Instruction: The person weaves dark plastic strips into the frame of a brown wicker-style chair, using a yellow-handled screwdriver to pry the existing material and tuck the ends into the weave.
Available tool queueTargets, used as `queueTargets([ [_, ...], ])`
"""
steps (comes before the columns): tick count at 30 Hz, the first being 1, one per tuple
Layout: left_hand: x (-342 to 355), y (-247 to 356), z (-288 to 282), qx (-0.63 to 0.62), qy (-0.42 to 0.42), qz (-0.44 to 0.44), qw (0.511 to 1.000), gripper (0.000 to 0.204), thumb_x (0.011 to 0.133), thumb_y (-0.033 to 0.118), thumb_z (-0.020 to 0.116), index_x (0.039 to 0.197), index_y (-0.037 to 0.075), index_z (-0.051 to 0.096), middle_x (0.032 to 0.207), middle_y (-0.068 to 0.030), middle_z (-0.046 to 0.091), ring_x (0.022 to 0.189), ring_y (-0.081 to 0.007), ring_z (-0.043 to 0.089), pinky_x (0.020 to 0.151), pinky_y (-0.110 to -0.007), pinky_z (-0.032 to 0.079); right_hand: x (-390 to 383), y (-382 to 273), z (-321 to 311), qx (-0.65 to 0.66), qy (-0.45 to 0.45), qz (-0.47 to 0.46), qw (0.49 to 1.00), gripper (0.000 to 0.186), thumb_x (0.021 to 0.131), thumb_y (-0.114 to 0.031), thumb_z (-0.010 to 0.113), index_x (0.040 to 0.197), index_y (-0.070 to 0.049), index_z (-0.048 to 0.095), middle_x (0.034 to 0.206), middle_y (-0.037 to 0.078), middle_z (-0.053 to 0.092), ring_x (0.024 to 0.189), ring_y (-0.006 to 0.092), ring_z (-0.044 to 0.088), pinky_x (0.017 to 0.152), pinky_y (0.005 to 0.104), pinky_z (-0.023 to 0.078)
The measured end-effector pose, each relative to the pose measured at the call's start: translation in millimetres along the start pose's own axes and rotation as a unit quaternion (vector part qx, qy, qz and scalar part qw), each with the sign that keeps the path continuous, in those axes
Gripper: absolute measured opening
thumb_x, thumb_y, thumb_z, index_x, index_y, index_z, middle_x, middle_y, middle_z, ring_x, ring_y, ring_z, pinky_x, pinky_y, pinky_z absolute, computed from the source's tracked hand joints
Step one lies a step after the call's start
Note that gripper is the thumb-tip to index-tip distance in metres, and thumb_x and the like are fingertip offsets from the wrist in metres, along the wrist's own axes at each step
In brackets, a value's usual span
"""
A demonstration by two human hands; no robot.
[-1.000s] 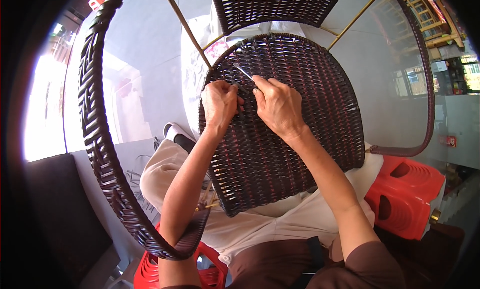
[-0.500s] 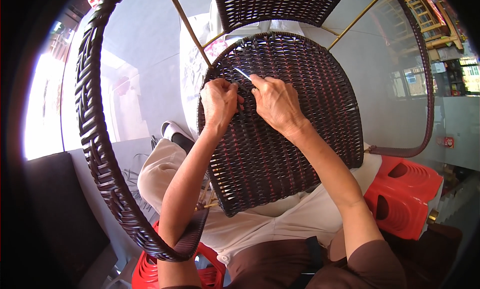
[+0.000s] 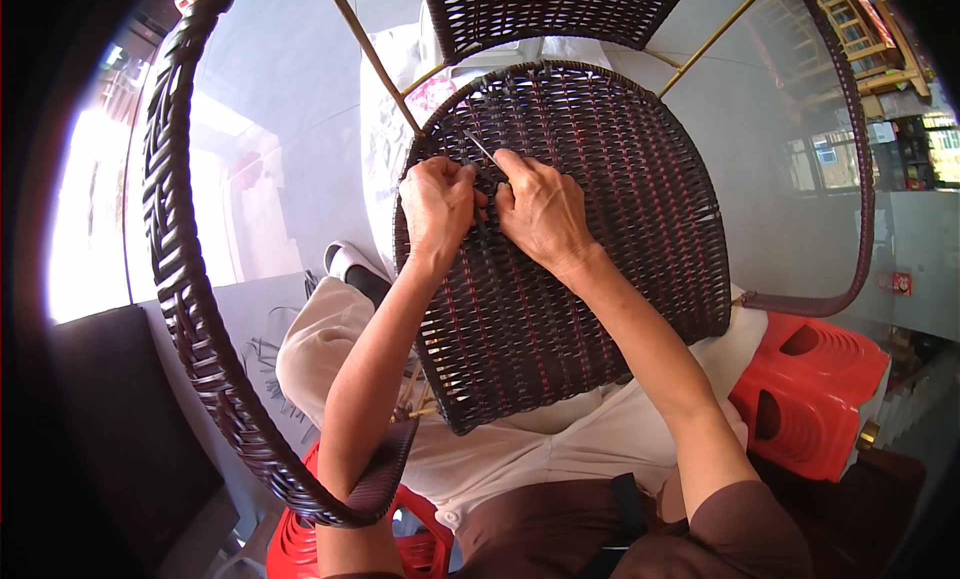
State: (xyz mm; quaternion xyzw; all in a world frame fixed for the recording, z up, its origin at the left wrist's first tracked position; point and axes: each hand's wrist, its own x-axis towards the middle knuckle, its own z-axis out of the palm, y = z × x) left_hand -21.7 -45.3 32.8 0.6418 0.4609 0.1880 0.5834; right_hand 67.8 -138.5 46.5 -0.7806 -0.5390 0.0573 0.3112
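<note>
Hands are both up near the top of a dark woven chair seat [image 3: 590,279], which is resting tilted across the person's lap with its curved edge pointing away. Left hand [image 3: 437,207] is curled almost closed, fingertips pinched down into the weave. Can't really tell exactly what it's gripping, looks like a strand of the wicker itself. Right hand [image 3: 545,211] sits just beside it, nearly touching, fingers bent and closed around a thin metal tool [image 3: 482,149] that pokes out up and to the left from between the two hands.

Off to the left of the left hand, a braided armrest hoop [image 3: 185,279] in the same dark wicker sweeps round in a big arc and ends down by the left elbow. Beyond both hands there's another woven panel [image 3: 550,9], plus bare brass-coloured frame rods [image 3: 375,59] running up past it. Down and to the right of the right forearm sits a stack of red plastic stools [image 3: 810,399], well apart from the hands.
</note>
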Motion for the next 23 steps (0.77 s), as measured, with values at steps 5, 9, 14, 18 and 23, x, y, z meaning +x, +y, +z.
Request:
queueTargets([
  [5, 1, -2, 1, -0.008, -0.001, 0.0, 1.0, 0.021, 0.083, 0.012, 0.054, 0.07, -0.005, 0.054, 0.054, -0.0099, 0.057, 0.037, -0.014, 0.051, 0.033, -0.024, 0.038, -5, 5, 6, 0.02, 0.005, -0.004, 1.0, 0.016, 0.079, -0.004, 0.054, 0.094, 0.001, 0.053, 0.072, 0.017, 0.058, 0.055, 0.0338, 0.06, 0.048, 0.04, 0.049],
  [9, 0, -2, 1, -0.007, -0.002, 0.007, 1.0, 0.022, 0.083, 0.012, 0.053, 0.069, -0.005, 0.055, 0.054, -0.0097, 0.057, 0.037, -0.0139, 0.051, 0.033, -0.024, 0.039, -14, 1, 15, -0.014, 0.085, -0.022, 0.996, 0.024, 0.081, -0.006, 0.053, 0.103, 0.003, 0.055, 0.075, 0.015, 0.058, 0.054, 0.0294, 0.06, 0.046, 0.035, 0.049],
  [14, -1, -1, 3, -0.001, 0.004, 0.015, 1.0, 0.022, 0.083, 0.012, 0.052, 0.069, -0.005, 0.055, 0.054, -0.0093, 0.056, 0.038, -0.0134, 0.051, 0.033, -0.023, 0.039, -17, 7, 23, -0.014, 0.114, -0.033, 0.993, 0.026, 0.081, -0.006, 0.053, 0.105, 0.004, 0.055, 0.076, 0.014, 0.058, 0.052, 0.0267, 0.06, 0.044, 0.0318, 0.048],
  [18, -2, 0, 2, -0.002, 0.02, 0.003, 1.0, 0.023, 0.081, 0.012, 0.053, 0.067, -0.006, 0.056, 0.052, -0.011, 0.058, 0.041, -0.0141, 0.056, 0.042, -0.027, 0.045, -17, 7, 25, -0.01, 0.13, -0.042, 0.991, 0.026, 0.081, -0.006, 0.054, 0.105, 0.004, 0.056, 0.075, 0.013, 0.057, 0.052, 0.0257, 0.06, 0.043, 0.0305, 0.048],
  [23, -1, 0, 2, 0.005, 0.026, -0.002, 1.0, 0.022, 0.08, 0.012, 0.054, 0.069, -0.007, 0.057, 0.053, -0.0112, 0.059, 0.043, -0.0144, 0.057, 0.043, -0.027, 0.046, -18, 7, 26, -0.005, 0.13, -0.042, 0.991, 0.026, 0.08, -0.005, 0.054, 0.105, 0.004, 0.056, 0.076, 0.013, 0.058, 0.052, 0.0252, 0.06, 0.043, 0.0304, 0.048],
])
